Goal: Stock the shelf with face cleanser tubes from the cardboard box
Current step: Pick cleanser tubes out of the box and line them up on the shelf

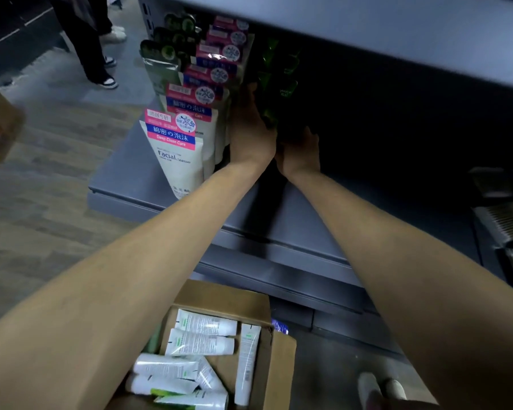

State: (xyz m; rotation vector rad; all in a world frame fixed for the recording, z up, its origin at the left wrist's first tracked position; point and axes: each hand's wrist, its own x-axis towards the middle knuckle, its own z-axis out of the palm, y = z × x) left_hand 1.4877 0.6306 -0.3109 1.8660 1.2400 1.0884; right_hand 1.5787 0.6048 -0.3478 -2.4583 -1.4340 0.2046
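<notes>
1. Both arms reach forward and up into the dark lower shelf (166, 199). The left hand (251, 134) and right hand (301, 152) flank a row of green tubes (271, 93) standing upright, their long axes vertical.
2. The left hand lies flat against the row's left side, fingers fairly straight. The right hand sits lower at the row's near end; whether its fingers curl round a tube cannot be told in the gloom.
3. The remaining stock lies behind and below the hands, in the cardboard box (282, 365) on the floor.
4. There, white tubes with green accents (202, 344) lie flat, jumbled at varied angles, nearer the left forearm.
</notes>
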